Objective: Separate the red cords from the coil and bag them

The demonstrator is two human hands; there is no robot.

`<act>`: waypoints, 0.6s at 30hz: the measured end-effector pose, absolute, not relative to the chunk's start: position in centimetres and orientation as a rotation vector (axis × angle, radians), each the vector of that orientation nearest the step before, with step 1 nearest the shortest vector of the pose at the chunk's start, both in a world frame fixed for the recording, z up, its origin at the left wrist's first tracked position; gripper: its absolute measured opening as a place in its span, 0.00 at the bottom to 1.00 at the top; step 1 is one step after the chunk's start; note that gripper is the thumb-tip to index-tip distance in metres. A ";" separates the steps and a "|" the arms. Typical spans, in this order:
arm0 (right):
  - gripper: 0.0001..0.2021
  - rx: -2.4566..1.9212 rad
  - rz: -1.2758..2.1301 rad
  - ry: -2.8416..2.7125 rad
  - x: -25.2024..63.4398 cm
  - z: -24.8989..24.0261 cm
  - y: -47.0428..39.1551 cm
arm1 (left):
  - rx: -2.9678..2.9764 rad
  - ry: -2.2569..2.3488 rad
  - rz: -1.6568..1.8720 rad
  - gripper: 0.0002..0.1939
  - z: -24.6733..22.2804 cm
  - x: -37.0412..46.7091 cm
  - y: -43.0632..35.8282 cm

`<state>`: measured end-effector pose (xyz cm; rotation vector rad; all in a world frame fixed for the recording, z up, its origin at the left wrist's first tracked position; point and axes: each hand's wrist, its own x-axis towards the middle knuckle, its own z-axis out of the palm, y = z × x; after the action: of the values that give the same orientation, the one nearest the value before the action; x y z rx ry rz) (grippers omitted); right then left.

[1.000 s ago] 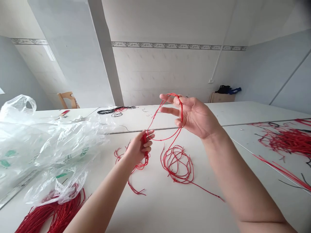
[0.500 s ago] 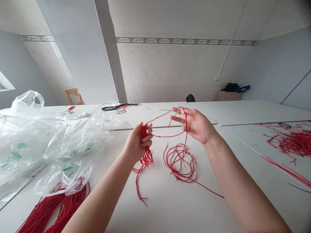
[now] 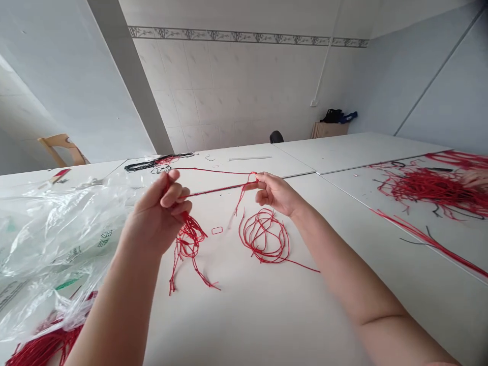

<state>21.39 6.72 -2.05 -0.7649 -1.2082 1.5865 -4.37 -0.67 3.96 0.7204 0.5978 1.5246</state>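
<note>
My left hand (image 3: pixel 158 213) is closed on a bundle of red cords (image 3: pixel 190 236), whose loops and knotted ends hang below the fist. A red cord (image 3: pixel 217 171) stretches in two strands from this fist to my right hand (image 3: pixel 272 192), which pinches it between thumb and fingers. A short knotted end dangles from the right fingertips. On the white table (image 3: pixel 229 315), below my right hand, lies a loose red coil (image 3: pixel 263 236) with one tail running to the right. A small reddish ring-like outline shows between the bundle and the coil.
Clear plastic bags (image 3: pixel 57 234) cover the left side, with red cords (image 3: pixel 49 345) under them. Black cords (image 3: pixel 152 163) lie at the back. On the right, another person's hand (image 3: pixel 476 178) is at a tangled red pile (image 3: pixel 427 188).
The view has turned to the right. My hands have moved apart, pulling the cord loop long and narrow. My right fingers, spread before, have closed on the cord. Another person's hand shows at right.
</note>
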 end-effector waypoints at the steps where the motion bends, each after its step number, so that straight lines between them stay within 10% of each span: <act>1: 0.14 -0.771 1.564 -1.203 21.4 -2.3 6.7 | 0.718 0.613 1.557 0.17 4.2 -4.5 -0.8; 10: 0.17 -0.843 1.378 -1.402 22.7 -3.8 6.2 | 0.548 0.435 1.690 0.16 5.4 -5.5 -1.4; 18: 0.03 -1.879 0.578 -2.032 27.8 -6.7 8.1 | 0.480 0.272 1.670 0.20 6.1 -8.1 -1.6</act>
<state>27.76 8.06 -6.74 -1.8790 -2.0317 0.5784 -8.14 -1.65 6.09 0.4803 0.2719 1.6705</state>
